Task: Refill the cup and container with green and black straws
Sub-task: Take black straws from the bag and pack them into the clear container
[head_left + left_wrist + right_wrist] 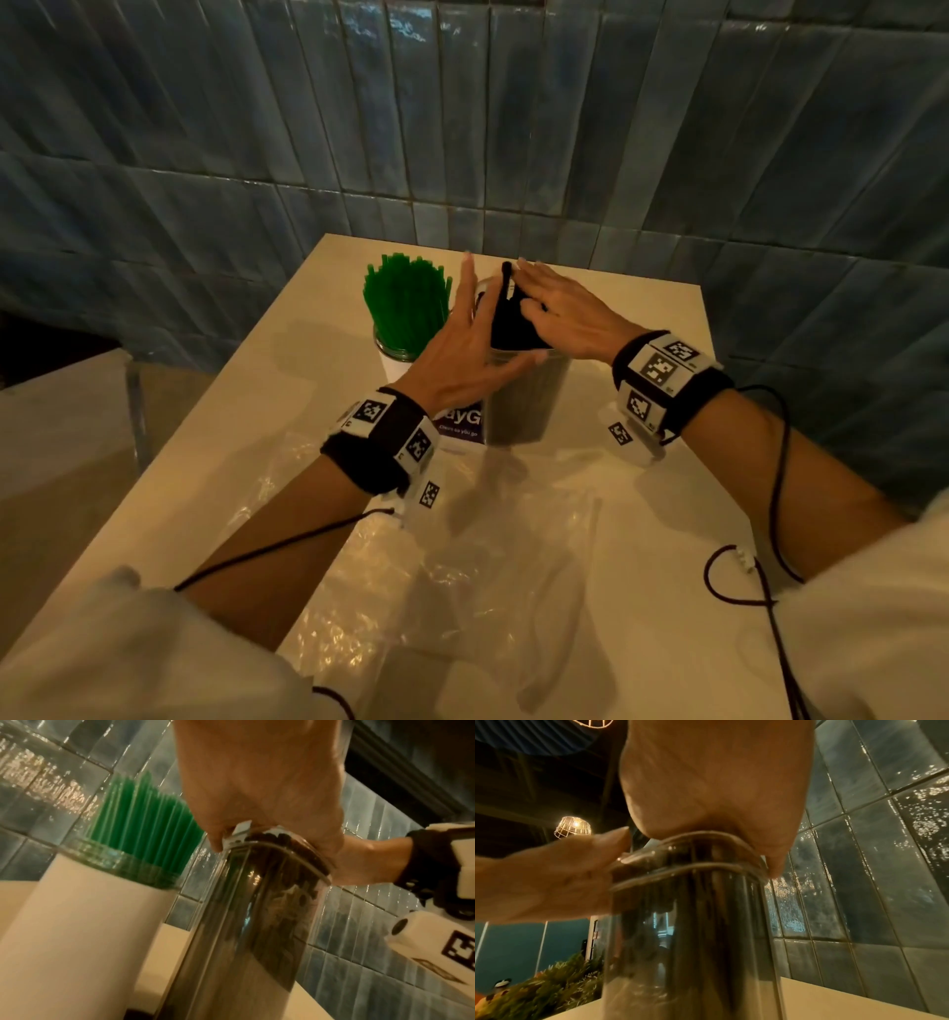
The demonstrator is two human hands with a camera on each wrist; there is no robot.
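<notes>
A white cup (398, 362) at the back of the table holds a full bunch of green straws (405, 303); they also show in the left wrist view as green straws (144, 821). Right of it stands a clear container (524, 406) packed with black straws (513, 324), one straw poking above the rest. My left hand (464, 318) lies with straight fingers against the container's left rim. My right hand (554, 308) lies flat over the black straw tops, its palm (718, 780) pressing on the container's mouth (690, 858). The left hand's thumb (613, 839) touches the rim.
Crumpled clear plastic bags (462, 565) lie on the cream table (667, 488) in front of the container. A purple printed card (459, 429) stands beside the container's base. A blue tiled wall (513, 128) runs right behind the table. Sensor cables hang from both wrists.
</notes>
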